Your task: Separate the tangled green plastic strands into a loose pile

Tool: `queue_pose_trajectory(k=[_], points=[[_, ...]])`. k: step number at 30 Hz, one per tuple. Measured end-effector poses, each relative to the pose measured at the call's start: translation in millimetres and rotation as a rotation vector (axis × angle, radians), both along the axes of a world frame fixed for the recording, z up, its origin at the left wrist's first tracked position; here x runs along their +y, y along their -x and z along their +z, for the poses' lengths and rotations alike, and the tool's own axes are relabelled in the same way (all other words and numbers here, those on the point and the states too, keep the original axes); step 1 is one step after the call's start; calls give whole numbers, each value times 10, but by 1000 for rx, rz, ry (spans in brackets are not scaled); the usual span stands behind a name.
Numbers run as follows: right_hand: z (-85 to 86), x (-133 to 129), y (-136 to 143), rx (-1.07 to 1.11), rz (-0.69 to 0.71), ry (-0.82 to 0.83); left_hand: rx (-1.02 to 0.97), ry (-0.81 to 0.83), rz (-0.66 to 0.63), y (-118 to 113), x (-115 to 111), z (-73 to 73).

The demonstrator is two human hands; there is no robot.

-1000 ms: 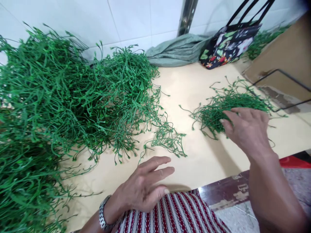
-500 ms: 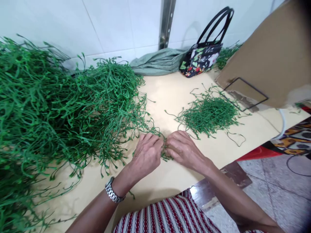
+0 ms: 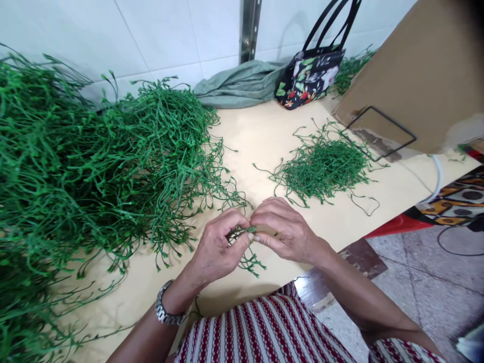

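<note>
My left hand [image 3: 223,242] is closed, thumb and fingers pinching thin green artificial plant stems [image 3: 252,263] whose forked tips hang below it. Touching it at the fingertips, my right hand [image 3: 285,228] is also closed in a pinch on the same stems. The exact spot where the fingers meet is partly hidden. To the left lies a large heap of longer green plastic stems [image 3: 151,151], some reaching close to my left hand. A smaller pile of short green stems [image 3: 321,169] lies beyond my right hand.
A floral handbag [image 3: 310,75] stands by the wall beside a grey-green cloth [image 3: 242,85]. At the right, a cardboard box [image 3: 416,80] leans over the table [image 3: 242,133], near a black wire frame [image 3: 393,151]. The table's front edge runs close to my body.
Both hands have lifted and turned, showing thumbs and fingertips meeting on the stems. Forked stem ends now hang below my left hand. The view has shifted slightly.
</note>
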State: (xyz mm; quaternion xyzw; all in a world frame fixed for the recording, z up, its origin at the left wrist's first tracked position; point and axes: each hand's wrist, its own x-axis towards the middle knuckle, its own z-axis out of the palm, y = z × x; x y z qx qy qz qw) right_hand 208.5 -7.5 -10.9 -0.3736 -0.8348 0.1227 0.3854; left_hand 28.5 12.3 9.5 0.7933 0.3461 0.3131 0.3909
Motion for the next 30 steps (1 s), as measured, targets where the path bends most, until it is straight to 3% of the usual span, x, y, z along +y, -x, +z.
queue_pose_trajectory(k=[10,18,24,30], points=[[25,-64,14,-106,16,74,158,-159,7,31,-51,-52],[-41,-16,24,-17,84,107,280,-82,-41,13,-52,-21],[-109,-73,32,241,136,378,323,-25,-138,27,-64,-3],[-150,-137,6,357,123,630,367,-171,-151,7,-105,-23]])
